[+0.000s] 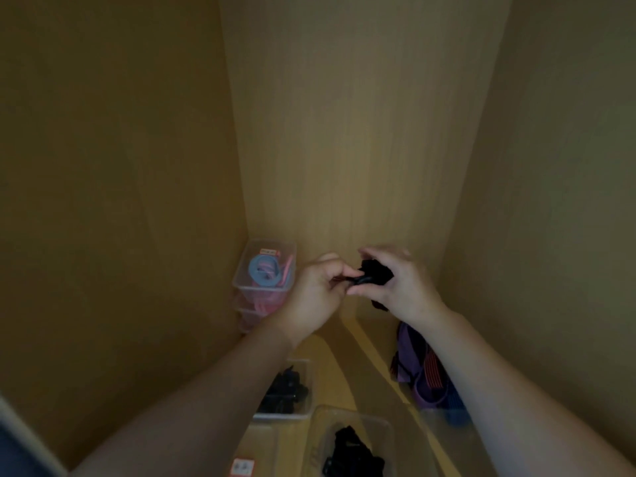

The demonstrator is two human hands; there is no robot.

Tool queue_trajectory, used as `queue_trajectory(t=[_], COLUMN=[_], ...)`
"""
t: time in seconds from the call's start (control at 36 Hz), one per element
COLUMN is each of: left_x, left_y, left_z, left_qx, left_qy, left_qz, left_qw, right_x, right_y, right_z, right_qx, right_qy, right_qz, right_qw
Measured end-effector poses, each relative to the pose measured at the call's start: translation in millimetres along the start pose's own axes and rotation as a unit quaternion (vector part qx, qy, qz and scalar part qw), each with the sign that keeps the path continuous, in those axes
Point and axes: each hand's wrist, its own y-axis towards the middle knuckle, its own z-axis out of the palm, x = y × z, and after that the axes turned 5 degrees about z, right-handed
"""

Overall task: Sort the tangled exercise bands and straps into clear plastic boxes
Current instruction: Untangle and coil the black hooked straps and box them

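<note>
Both hands are raised inside a dim wooden cupboard. My right hand (399, 287) grips a bunched black strap (377, 271). My left hand (318, 290) pinches one end of that strap beside it. In the back left corner stands a stack of clear boxes (263, 287); the top one holds a blue band (263, 270) and pink bands. Near me, one clear box (306, 413) holds black straps (285, 390), and another clear box (320, 438) holds more black straps (354, 449). A pile of purple and red-striped bands (421, 370) lies at the right.
Wooden cupboard walls close in on the left, back and right. A clear box with a red label (242, 466) sits at the bottom edge. A bare strip of cupboard floor (347, 366) runs between the boxes and the band pile.
</note>
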Motion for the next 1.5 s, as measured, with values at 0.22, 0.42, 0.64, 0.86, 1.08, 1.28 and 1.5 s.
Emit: queue_trajectory(t=[0.22, 0.42, 0.64, 0.86, 1.08, 1.28, 1.5], left_x=[-9, -10, -7, -12, -4, -6, -16], left_y=[-1, 1, -4, -6, -15, -38, -84], left_z=[-6, -5, -6, -13, -5, 10, 7], left_qx=[0.071, 0.012, -0.062, -0.086, 0.054, 0.034, 0.123], left_qy=[-0.116, -0.036, -0.084, -0.298, -0.356, -0.29, -0.124], left_qz=[-0.099, -0.101, -0.159, -0.298, -0.431, -0.359, -0.303], left_qw=[0.986, 0.994, 0.982, 0.903, 0.828, 0.886, 0.937], right_x=[-3, 1, 3, 9, 12, 10, 3], right_y=[-1, 2, -5, -25, -51, -84, -119], right_z=[0, 4, 9, 13, 10, 2, 0], right_qx=[-0.017, 0.009, 0.035, -0.03, -0.064, 0.035, 0.173], right_qy=[-0.009, -0.031, 0.048, 0.031, -0.026, 0.004, 0.033], right_qz=[-0.008, -0.073, 0.012, 0.021, 0.003, 0.087, 0.134], right_qw=[1.0, 0.997, 0.998, 0.999, 0.998, 0.996, 0.975])
